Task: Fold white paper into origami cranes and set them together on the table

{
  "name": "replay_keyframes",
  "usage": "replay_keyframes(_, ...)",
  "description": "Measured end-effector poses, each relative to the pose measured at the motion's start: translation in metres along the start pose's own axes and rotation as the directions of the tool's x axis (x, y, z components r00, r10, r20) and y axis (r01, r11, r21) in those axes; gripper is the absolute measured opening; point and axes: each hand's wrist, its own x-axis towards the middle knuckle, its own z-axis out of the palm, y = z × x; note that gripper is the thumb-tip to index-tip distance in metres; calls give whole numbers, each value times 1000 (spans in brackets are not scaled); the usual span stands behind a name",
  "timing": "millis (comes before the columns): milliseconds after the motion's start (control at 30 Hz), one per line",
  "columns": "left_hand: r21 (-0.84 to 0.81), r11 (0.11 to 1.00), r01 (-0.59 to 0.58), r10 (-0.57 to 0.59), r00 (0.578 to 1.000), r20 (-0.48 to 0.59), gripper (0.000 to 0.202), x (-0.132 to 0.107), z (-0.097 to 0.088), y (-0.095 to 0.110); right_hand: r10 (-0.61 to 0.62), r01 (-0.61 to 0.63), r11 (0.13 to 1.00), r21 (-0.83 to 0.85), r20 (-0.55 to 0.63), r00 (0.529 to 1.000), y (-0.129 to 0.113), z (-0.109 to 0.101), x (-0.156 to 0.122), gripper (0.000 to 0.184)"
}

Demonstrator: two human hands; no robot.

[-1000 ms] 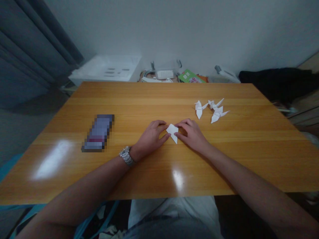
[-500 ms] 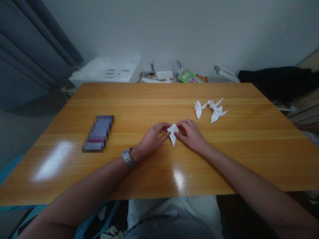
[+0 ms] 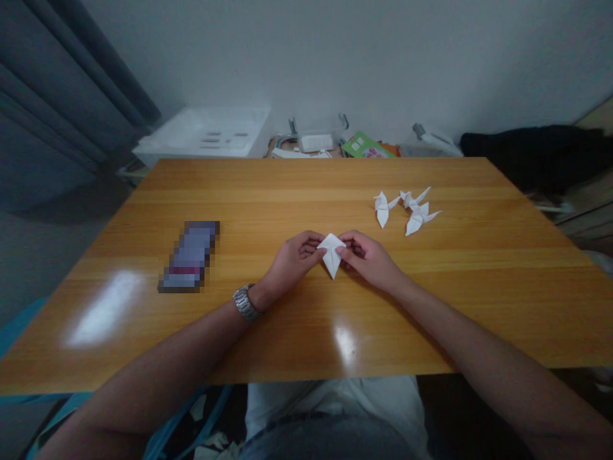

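Note:
A small piece of white folded paper (image 3: 332, 257), kite-shaped with its long point toward me, is held between my two hands above the middle of the table. My left hand (image 3: 297, 259) pinches its left edge, thumb on top and fingers curled behind. On the opposite edge, my right hand (image 3: 368, 255) pinches in the same way with its thumb on the face of the paper. Beyond my right hand lie three white origami cranes: one paper crane (image 3: 382, 209) on the left, another crane (image 3: 410, 199) at the back and a third crane (image 3: 416, 219) touching or close to it.
A blurred-out phone (image 3: 190, 255) lies on the wooden table (image 3: 268, 338) to the left. Behind the far edge stand a white plastic tray (image 3: 191, 150), a green booklet (image 3: 361, 145) and assorted items. Dark cloth (image 3: 527, 153) is heaped at the far right.
The folded paper now looks wider at its upper part and sits slightly farther from me. Both hands keep their pinch, with small finger shifts. The cranes and phone stay put.

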Motion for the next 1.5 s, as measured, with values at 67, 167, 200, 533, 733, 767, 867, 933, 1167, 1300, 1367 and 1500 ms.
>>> replay_keyframes(67, -3, 1000, -1, 1, 1000, -9, 26, 0, 0, 0, 37, -37, 999, 33, 10, 999, -1, 1, -1, 26)
replay_keyframes(167, -13, 1000, 3, -3, 1000, -3, 27, 0, 1, -2, 66, -67, 996, 61, 21, 998, -1, 2, -2, 28)
replay_keyframes(200, -16, 1000, 4, -4, 1000, -2, 27, 0, 1, -3, 68, -69, 996, 62, 22, 997, -1, 2, -2, 29)
replay_keyframes(533, 45, 999, 10, -4, 991, -135, 21, 0, 0, 1, -129, 93, 975, -203, -173, 976, -5, 2, -3, 21)
replay_keyframes(733, -24, 999, 21, -24, 990, -138, 25, 0, 1, 3, -237, 193, 917, -349, -88, 967, -15, 4, -7, 17)
replay_keyframes(767, -42, 999, 22, -26, 993, -113, 27, 0, 2, 3, -233, 193, 922, -336, -85, 969, -16, 5, -7, 19)
replay_keyframes(867, -71, 997, 5, -9, 999, -46, 33, -2, 4, 3, -174, 150, 956, -250, -79, 981, -15, 6, -7, 24)
replay_keyframes(933, -54, 998, -17, 15, 999, -28, 35, -3, 4, 3, -96, 83, 983, -163, -72, 993, -14, 6, -7, 27)
replay_keyframes(1167, 166, 973, -161, 163, 987, -2, 28, -6, 3, 6, -10, 7, 999, -46, -66, 998, -7, 3, -4, 29)
replay_keyframes(1300, 291, 932, -217, 259, 959, -115, 25, -4, -1, 5, -1, -4, 999, -42, -112, 994, -4, 1, -2, 28)
replay_keyframes(1367, 312, 925, -219, 284, 942, -181, 27, -3, -2, 3, 23, -22, 1000, 10, -114, 993, -4, 0, -1, 29)
replay_keyframes(1500, 63, 988, -144, 151, 981, -125, 34, 0, 0, -4, 65, -56, 992, 115, -81, 995, -8, 2, -2, 29)
